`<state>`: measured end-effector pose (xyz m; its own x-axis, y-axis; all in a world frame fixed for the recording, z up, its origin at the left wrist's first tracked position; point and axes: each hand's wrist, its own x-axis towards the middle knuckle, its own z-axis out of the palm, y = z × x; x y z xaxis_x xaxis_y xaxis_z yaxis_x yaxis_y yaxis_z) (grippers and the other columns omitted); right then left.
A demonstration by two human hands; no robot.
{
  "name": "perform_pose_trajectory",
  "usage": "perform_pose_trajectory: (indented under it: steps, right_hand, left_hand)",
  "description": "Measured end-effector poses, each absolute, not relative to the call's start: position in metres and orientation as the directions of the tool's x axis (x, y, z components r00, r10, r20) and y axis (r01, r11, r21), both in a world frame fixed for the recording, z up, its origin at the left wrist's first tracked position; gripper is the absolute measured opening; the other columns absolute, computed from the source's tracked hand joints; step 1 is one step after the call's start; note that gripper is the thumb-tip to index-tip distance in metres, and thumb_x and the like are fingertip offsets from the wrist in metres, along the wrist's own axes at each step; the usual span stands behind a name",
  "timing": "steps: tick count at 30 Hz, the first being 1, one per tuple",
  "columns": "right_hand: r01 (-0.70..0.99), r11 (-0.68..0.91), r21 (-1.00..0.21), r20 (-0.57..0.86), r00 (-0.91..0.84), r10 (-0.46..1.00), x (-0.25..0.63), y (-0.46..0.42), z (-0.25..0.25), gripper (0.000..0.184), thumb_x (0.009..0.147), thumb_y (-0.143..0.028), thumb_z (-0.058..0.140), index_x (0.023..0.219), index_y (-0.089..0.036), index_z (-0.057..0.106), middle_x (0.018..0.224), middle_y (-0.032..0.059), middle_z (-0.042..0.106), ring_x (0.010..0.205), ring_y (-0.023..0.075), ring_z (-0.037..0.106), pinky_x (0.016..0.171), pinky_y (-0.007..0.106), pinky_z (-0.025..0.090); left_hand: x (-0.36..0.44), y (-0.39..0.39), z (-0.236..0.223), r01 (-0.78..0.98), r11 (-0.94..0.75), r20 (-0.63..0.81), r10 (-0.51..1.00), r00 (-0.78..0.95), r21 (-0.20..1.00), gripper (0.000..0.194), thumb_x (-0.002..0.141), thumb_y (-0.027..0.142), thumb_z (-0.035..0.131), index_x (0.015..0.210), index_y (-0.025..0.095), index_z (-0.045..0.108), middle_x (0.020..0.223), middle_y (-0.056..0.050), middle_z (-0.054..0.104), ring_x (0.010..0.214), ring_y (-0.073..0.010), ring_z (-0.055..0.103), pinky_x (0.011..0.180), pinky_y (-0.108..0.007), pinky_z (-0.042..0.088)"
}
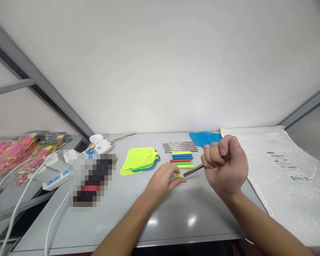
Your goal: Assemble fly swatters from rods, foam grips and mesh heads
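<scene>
Probably steel rod (pixel 193 170), right fist (pixel 225 165)

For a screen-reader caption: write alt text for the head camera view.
A person's right hand grips a thin rod in its fist over a grey table, while the left hand lies beside a small yellow-green piece. Beyond them lie neon mesh fly-swatter heads, steel rods and coloured foam grips.
</scene>
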<state>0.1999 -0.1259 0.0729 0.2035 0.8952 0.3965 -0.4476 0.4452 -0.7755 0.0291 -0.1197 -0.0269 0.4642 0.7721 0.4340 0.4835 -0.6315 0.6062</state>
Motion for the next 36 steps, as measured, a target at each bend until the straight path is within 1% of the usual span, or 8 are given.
perform_pose_trajectory:
  steps: [4, 7, 14, 21, 25, 29, 32, 36]
  right_hand:
    - [-0.484, 0.424, -0.765, 0.425, 0.116, 0.898, 0.188, -0.129, 0.085, 0.039, 0.097, -0.039, 0.037, 0.061, -0.023, 0.034, 0.048, -0.008, 0.018, 0.042, 0.0089, 0.017, 0.039, 0.021, 0.02]
    - [-0.479, 0.4, -0.781, 0.426, 0.06, 0.903, 0.179, -0.129, 0.088, 0.039, 0.095, -0.037, 0.042, 0.059, -0.022, 0.034, 0.048, -0.0074, 0.02, 0.043, 0.0086, 0.019, 0.042, 0.023, 0.02]
    - [-0.413, 0.38, -0.827, 0.437, -0.049, 0.898, 0.168, -0.124, 0.09, 0.04, 0.095, -0.033, 0.043, 0.058, -0.021, 0.031, 0.049, -0.0074, 0.02, 0.043, 0.0077, 0.019, 0.042, 0.024, 0.018]
    - [-0.388, 0.364, -0.847, 0.42, -0.066, 0.905, 0.173, -0.118, 0.091, 0.04, 0.095, -0.032, 0.041, 0.058, -0.022, 0.031, 0.049, -0.0074, 0.019, 0.043, 0.008, 0.019, 0.041, 0.024, 0.016]
    - [-0.397, 0.337, -0.853, 0.39, -0.057, 0.919, 0.172, -0.115, 0.088, 0.04, 0.096, -0.033, 0.04, 0.058, -0.022, 0.031, 0.049, -0.0076, 0.019, 0.042, 0.0078, 0.019, 0.041, 0.024, 0.017]
    - [-0.337, 0.356, -0.872, 0.405, -0.085, 0.91, 0.165, -0.116, 0.081, 0.041, 0.095, -0.034, 0.043, 0.058, -0.021, 0.032, 0.05, -0.0071, 0.023, 0.044, 0.0078, 0.023, 0.042, 0.024, 0.018]
    - [-0.288, 0.319, -0.903, 0.368, -0.132, 0.921, 0.163, -0.118, 0.067, 0.042, 0.095, -0.035, 0.044, 0.058, -0.021, 0.031, 0.05, -0.0068, 0.024, 0.046, 0.0082, 0.022, 0.044, 0.025, 0.018]
    - [-0.24, 0.224, -0.945, 0.267, -0.168, 0.949, 0.167, -0.117, 0.044, 0.046, 0.096, -0.04, 0.042, 0.056, -0.021, 0.029, 0.049, -0.0068, 0.024, 0.047, 0.0087, 0.021, 0.045, 0.026, 0.019]
  left_hand:
    - [0.044, -0.118, -0.03, 0.417, -0.657, 0.445, 0.743, 0.501, 0.628, 0.023, 0.087, 0.042, 0.059, 0.087, 0.02, 0.053, 0.084, -0.001, 0.059, 0.079, -0.0157, 0.053, 0.072, -0.028, 0.045]
    - [0.049, -0.115, -0.032, 0.377, -0.65, 0.462, 0.747, 0.479, 0.66, 0.022, 0.088, 0.04, 0.058, 0.083, 0.019, 0.052, 0.082, -0.002, 0.057, 0.077, -0.016, 0.05, 0.071, -0.028, 0.043]
    - [0.05, -0.112, -0.037, 0.343, -0.591, 0.435, 0.789, 0.433, 0.73, 0.021, 0.088, 0.038, 0.059, 0.083, 0.019, 0.052, 0.081, -0.001, 0.054, 0.077, -0.0162, 0.048, 0.07, -0.028, 0.04]
    - [0.052, -0.115, -0.041, 0.327, -0.532, 0.392, 0.826, 0.406, 0.781, 0.021, 0.088, 0.036, 0.059, 0.079, 0.02, 0.049, 0.079, 0.0, 0.053, 0.077, -0.016, 0.047, 0.069, -0.027, 0.038]
    - [0.052, -0.116, -0.043, 0.369, -0.457, 0.297, 0.861, 0.414, 0.809, 0.02, 0.088, 0.036, 0.057, 0.081, 0.02, 0.05, 0.082, -0.001, 0.055, 0.08, -0.0173, 0.048, 0.071, -0.028, 0.038]
    - [0.053, -0.118, -0.043, 0.403, -0.396, 0.197, 0.87, 0.452, 0.825, 0.022, 0.092, 0.04, 0.049, 0.087, 0.019, 0.051, 0.085, -0.003, 0.055, 0.079, -0.0183, 0.049, 0.07, -0.029, 0.039]
    - [0.054, -0.119, -0.04, 0.381, -0.4, 0.186, 0.853, 0.488, 0.833, 0.023, 0.095, 0.039, 0.042, 0.092, 0.018, 0.052, 0.09, -0.004, 0.057, 0.081, -0.0189, 0.051, 0.071, -0.03, 0.04]
    - [0.054, -0.12, -0.039, 0.349, -0.421, 0.213, 0.839, 0.501, 0.837, 0.019, 0.096, 0.034, 0.04, 0.097, 0.019, 0.052, 0.096, -0.006, 0.06, 0.086, -0.0196, 0.055, 0.074, -0.03, 0.042]
